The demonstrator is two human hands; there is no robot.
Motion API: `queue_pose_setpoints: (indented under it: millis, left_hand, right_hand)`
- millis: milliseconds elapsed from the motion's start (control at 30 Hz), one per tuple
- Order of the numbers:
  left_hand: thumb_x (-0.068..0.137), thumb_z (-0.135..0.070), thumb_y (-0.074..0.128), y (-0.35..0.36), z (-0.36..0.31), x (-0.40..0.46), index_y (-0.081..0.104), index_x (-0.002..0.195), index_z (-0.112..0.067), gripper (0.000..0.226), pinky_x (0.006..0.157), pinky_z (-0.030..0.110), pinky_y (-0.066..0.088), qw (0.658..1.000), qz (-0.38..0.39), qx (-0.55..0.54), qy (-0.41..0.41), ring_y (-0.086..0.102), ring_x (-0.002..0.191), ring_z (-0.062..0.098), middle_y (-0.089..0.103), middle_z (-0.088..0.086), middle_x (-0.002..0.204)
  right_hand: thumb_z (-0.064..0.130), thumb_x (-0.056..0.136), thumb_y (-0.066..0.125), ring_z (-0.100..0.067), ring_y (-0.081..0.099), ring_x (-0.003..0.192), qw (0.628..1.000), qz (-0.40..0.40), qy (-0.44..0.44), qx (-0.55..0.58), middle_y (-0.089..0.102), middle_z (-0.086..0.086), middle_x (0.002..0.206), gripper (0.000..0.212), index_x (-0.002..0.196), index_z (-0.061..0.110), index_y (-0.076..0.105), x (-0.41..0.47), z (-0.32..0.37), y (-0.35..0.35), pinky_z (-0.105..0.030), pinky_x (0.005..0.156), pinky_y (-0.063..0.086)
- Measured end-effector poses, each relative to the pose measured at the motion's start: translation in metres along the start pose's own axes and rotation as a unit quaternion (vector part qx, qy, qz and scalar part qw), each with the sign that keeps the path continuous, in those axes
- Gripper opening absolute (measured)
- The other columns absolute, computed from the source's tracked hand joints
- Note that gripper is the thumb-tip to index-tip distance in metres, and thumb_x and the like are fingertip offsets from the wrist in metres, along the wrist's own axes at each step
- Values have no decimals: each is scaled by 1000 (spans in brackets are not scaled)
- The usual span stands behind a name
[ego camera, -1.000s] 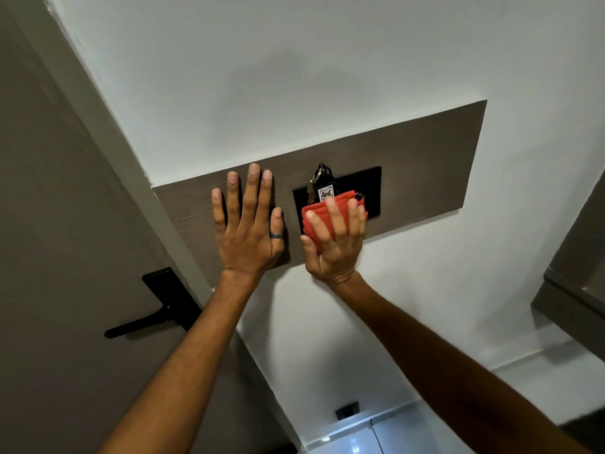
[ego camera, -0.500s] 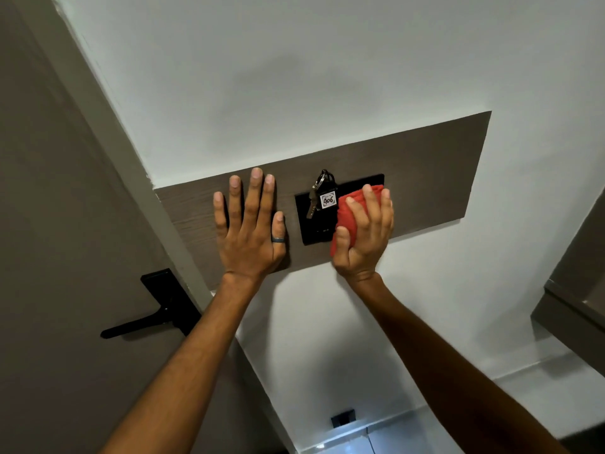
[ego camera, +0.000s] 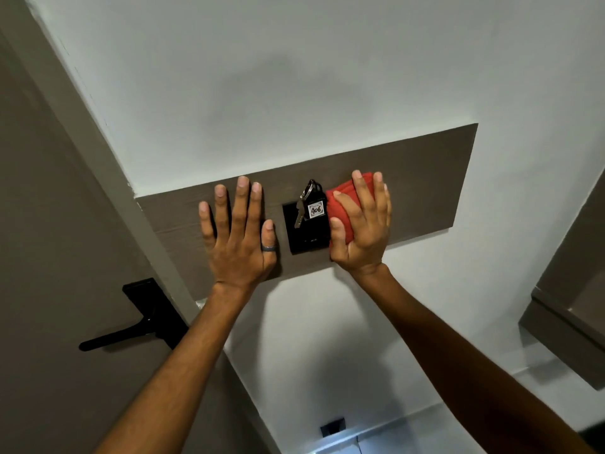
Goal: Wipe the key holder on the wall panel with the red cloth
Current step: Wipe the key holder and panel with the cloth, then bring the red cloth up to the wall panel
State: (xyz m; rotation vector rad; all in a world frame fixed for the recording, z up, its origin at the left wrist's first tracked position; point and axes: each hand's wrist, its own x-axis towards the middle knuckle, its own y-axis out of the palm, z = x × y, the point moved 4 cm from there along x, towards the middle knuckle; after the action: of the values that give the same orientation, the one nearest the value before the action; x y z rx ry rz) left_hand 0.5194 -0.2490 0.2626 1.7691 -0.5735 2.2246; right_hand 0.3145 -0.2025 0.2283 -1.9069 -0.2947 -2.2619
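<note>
A black key holder (ego camera: 304,235) is set into a brown wood wall panel (ego camera: 425,178). A key with a white tag marked 406 (ego camera: 315,209) hangs from its top. My right hand (ego camera: 363,224) presses a folded red cloth (ego camera: 340,201) flat against the holder's right part, which is hidden under it. My left hand (ego camera: 237,234) lies flat on the panel to the left of the holder, fingers spread, a grey ring on the thumb.
A brown door with a black lever handle (ego camera: 131,329) stands at the left. White wall surrounds the panel. A small black socket (ego camera: 332,425) sits low on the wall. A brown ledge (ego camera: 563,326) juts in at the right edge.
My right hand has slid the red cloth from the holder's lower middle to its right side and upward. The left hand has stayed flat on the panel.
</note>
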Motion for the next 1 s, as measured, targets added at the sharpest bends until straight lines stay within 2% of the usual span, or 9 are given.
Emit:
queue_pose_setpoints:
  millis: [167,300,433,600,767,833,900,967,1000]
  left_hand:
    - [106,-36,32,3,1,-1,31,159,-14,57,129,48,6,1000,-5,4,0,5,158,25,21,1,166]
    - [106,-36,34,3,0,1,28,160,-14,58,129,49,6,1000,-2,5,-15,5,158,25,22,3,167]
    - [105,-34,35,3,-9,4,26,160,-14,59,127,50,5,1000,3,-3,-18,3,158,25,22,3,166]
    - [106,-32,34,4,-13,5,25,160,-14,58,128,48,1,999,22,-11,-32,23,151,38,36,13,161]
    - [106,-28,34,-5,-28,-14,29,158,-6,56,128,48,4,992,87,-66,-58,7,157,29,32,19,162]
    - [106,-28,34,-14,-43,-38,33,156,-2,57,127,51,8,982,127,-108,-87,10,156,32,28,20,163]
    - [104,-27,36,-25,-62,-62,35,153,1,57,129,51,8,971,136,-146,-131,8,157,30,25,21,164]
    - [104,-28,38,-34,-99,-81,35,152,0,56,128,51,8,969,138,-170,-111,9,157,30,25,22,162]
    - [104,-30,38,-37,-129,-87,35,152,-1,57,128,50,8,967,157,-185,-79,9,157,31,25,21,162]
  right_hand:
    - [43,105,50,-39,32,157,993,51,-110,-5,52,-14,155,44,142,21,58,13,-22,-8,-56,129,27]
    - [41,106,48,-36,28,159,1000,20,21,-12,51,-13,157,43,145,23,56,11,-19,-5,-56,129,25]
    - [39,105,51,-41,36,154,992,68,-108,-23,56,-13,153,43,144,21,58,19,-17,-10,-57,128,27]
    - [33,104,56,-31,26,159,998,52,-18,-21,55,-12,153,43,146,23,55,14,-8,-6,-55,130,25]
    - [3,94,69,-47,44,147,979,159,-121,-46,56,-18,152,55,147,9,54,-25,-33,-43,-61,117,46]
    - [1,98,67,-44,46,147,975,207,-62,-45,56,-16,152,49,145,6,57,-47,-56,-71,-54,117,47]
    - [7,103,60,-33,46,149,968,227,107,15,56,-14,153,42,145,6,58,-64,-78,-103,-43,124,41]
    - [21,106,56,-20,53,143,904,207,358,111,60,-8,150,42,148,12,56,-79,-104,-134,-34,122,43]
    - [28,107,56,-24,61,133,842,189,474,174,66,-10,142,42,146,15,57,-87,-119,-152,-37,116,49]
